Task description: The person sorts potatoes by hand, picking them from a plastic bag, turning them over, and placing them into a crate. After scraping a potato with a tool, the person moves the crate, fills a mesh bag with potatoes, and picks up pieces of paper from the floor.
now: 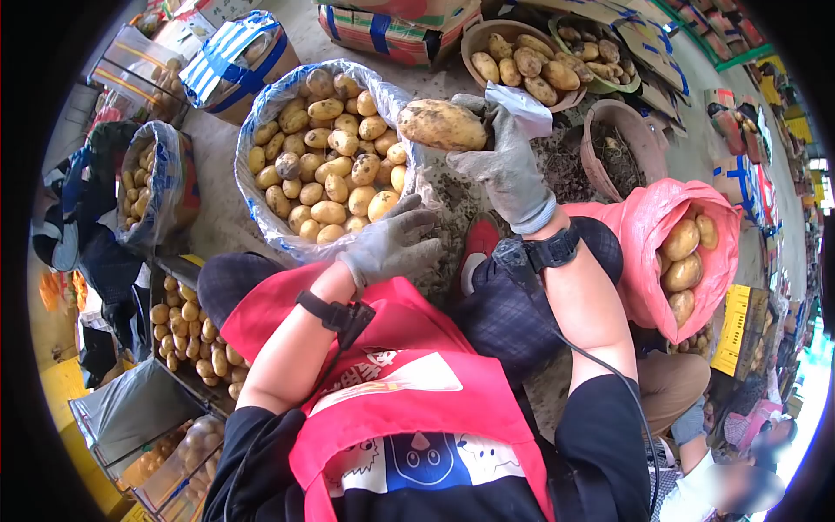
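My right hand, in a grey glove, grips a large brown potato at its right end, along with a pale sheet that looks like paper or plastic. The potato is up near the right rim of a round, plastic-lined container full of smaller yellow potatoes. My left hand, also gloved in grey, is beside the lower right rim of that container, palm side partly hidden, fingers apart with nothing in them.
A pink sack of large potatoes stands at the right. Behind are a bowl of potatoes and a tipped pinkish tub. A crate of potatoes is at the left. Another person sits at the lower right.
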### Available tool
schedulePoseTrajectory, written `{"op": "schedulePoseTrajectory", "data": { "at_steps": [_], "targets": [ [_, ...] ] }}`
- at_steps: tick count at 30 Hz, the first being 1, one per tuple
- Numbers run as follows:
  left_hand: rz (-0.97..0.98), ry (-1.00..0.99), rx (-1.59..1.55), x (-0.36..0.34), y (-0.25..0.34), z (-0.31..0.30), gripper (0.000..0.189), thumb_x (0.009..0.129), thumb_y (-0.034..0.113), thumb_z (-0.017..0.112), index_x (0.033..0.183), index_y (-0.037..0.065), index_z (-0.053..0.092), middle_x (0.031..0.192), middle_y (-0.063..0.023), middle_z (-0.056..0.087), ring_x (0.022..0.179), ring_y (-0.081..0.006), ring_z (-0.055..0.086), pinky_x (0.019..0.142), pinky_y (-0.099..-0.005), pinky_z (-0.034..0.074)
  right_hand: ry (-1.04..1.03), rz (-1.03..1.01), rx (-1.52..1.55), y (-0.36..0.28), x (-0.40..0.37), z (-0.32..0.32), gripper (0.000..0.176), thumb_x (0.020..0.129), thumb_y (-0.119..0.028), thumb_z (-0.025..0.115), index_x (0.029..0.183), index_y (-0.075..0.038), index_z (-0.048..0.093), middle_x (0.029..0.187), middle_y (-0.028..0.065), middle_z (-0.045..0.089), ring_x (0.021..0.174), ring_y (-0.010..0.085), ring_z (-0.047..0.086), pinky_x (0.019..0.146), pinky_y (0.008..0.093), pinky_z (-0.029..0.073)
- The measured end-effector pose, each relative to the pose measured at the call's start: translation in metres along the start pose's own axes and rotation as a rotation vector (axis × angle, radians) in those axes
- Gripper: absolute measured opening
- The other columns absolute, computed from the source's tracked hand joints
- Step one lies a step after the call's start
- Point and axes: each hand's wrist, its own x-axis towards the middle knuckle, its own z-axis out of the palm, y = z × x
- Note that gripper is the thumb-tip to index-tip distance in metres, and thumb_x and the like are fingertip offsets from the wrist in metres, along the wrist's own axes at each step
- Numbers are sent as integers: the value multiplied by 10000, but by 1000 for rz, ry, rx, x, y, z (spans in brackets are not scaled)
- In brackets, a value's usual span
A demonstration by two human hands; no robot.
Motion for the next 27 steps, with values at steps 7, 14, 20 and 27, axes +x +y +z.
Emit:
{"op": "schedulePoseTrajectory", "data": {
  "at_steps": [7, 14, 20, 27],
  "targets": [
    [-99, -216, -276, -2, 8, -11, 656, 961, 251, 745, 1511, 0, 490, 1497, -164, 531, 1262, -230, 606, 1057, -355, 514, -26, -174, -302, 9, -5, 6, 607, 781, 54, 788, 1335, -18, 550, 1293, 105, 650, 1172, 173, 640, 1028, 320, 520],
    [196, 89, -854, -7, 19, -6, 616, 1048, 319, 605, 1572, 77, 390, 1529, -123, 492, 1380, -283, 526, 1169, -397, 414, -166, -367, -466, 14, -12, 14, 527, 777, -2, 841, 1229, -40, 574, 1294, 124, 628, 1207, 227, 617, 1061, 369, 499],
    [253, 190, -1128, -13, 16, -2, 502, 1086, 317, 462, 1549, 126, 423, 1549, -76, 489, 1360, -271, 541, 1160, -466, 429, -210, -8, -45, 3, -15, 21, 382, 845, 6, 793, 1190, -21, 633, 1172, 77, 684, 1092, 161, 653, 969, 316, 539],
    [395, 578, 574, -36, 14, -19, 550, 1051, 431, 463, 1533, 167, 482, 1528, -58, 537, 1353, -295, 561, 1125, -482, 447, -73, 47, 42, 23, -5, 3, 288, 987, -9, 642, 1273, 25, 654, 1078, 53, 726, 977, 120, 681, 902, 278, 568]
  ]
}}
